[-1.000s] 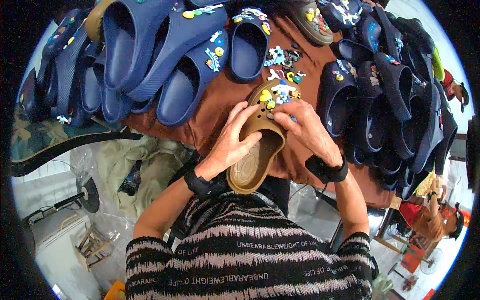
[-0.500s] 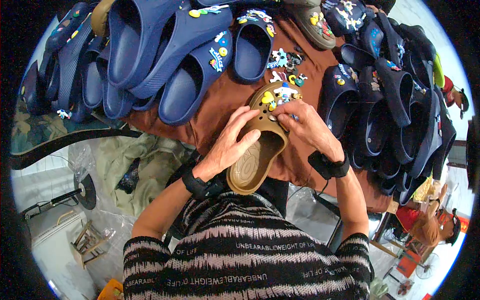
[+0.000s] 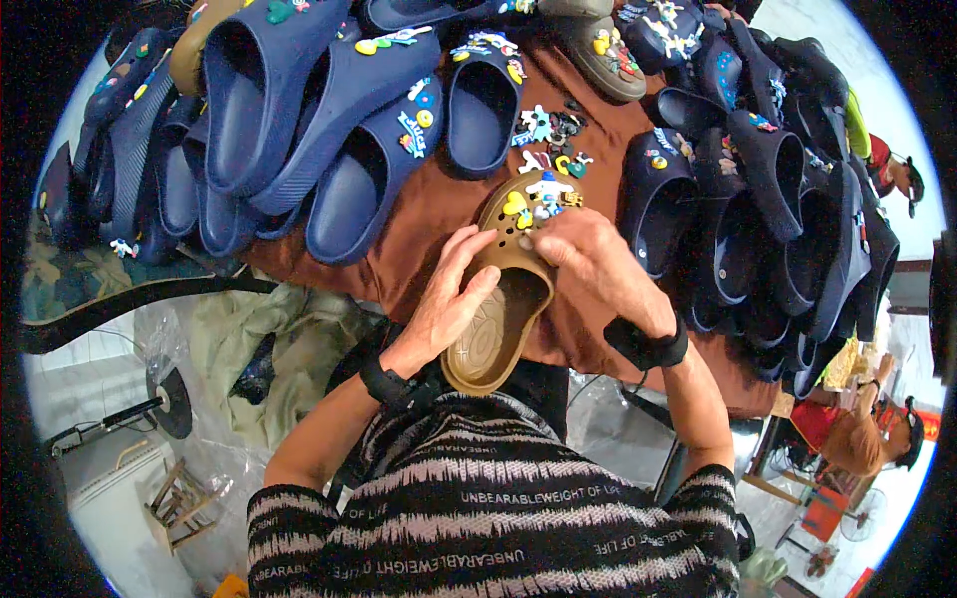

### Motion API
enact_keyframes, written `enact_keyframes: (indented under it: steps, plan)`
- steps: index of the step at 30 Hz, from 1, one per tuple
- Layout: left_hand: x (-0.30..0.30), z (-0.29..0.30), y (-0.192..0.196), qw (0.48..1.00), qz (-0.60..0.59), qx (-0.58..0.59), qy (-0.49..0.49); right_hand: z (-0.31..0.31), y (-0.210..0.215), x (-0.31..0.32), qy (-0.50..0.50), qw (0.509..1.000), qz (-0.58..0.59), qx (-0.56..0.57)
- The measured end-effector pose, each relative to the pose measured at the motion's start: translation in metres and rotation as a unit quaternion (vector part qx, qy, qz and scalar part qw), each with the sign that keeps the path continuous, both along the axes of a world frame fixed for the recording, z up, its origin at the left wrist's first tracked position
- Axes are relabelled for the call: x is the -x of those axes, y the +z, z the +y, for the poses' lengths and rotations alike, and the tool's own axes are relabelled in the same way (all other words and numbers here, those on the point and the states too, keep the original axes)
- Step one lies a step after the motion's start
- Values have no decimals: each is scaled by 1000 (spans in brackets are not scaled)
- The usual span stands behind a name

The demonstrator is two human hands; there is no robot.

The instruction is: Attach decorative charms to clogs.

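A brown clog [image 3: 484, 349] points away from me at the table's near edge, its toe on the cloth. My left hand [image 3: 447, 304] grips its left side, fingertips on the perforated upper and thumb at the foot opening. On the upper sit small shoe charms, among them a yellow one [image 3: 514, 203] and a white-and-blue one [image 3: 548, 187]. My right hand [image 3: 603, 264] lies over the upper's right part, thumb and fingers drawn together near the holes. A small pale bit shows by the thumb tip; what it is stays hidden.
Loose shoe charms [image 3: 538, 127] lie on the brown cloth [image 3: 588, 140] beyond the toe. Blue slides [image 3: 349, 194] are piled at left, dark slides [image 3: 733, 249] at right. A taupe clog [image 3: 616, 70] stands at the back. Another person [image 3: 865, 439] is at the far right.
The view has shifted slightly, so the table things sit a little farther left. My right thumb and fingers have moved slightly on the clog's upper; my left hand keeps its grip.
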State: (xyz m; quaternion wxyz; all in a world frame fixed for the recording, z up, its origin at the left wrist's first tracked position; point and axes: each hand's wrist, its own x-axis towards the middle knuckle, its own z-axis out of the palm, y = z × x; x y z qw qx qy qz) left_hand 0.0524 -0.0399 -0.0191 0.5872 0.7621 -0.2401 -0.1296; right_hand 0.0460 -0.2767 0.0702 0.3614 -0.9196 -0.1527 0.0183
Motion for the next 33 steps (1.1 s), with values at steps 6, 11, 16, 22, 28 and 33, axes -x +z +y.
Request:
enact_keyframes:
  steps: [6, 11, 16, 22, 28, 33]
  plan:
    - [0, 7, -7, 999, 21, 38, 25, -69, -38, -58, -178, 983, -19, 37]
    - [-3, 9, -9, 997, 72, 35, 15, -90, -72, -113, -239, 969, -23, 50]
    - [-5, 8, -14, 997, 64, 35, 14, -104, -108, -158, -306, 944, -85, 85]
    - [-3, 9, -18, 996, 78, 41, 18, -105, -119, -169, -243, 955, -108, 132]
    - [-3, 8, -16, 996, 82, 36, 20, -113, -125, -163, -262, 956, -93, 92]
    - [-4, 7, -16, 995, 92, 31, 17, -121, -120, -149, -300, 954, 7, 13]
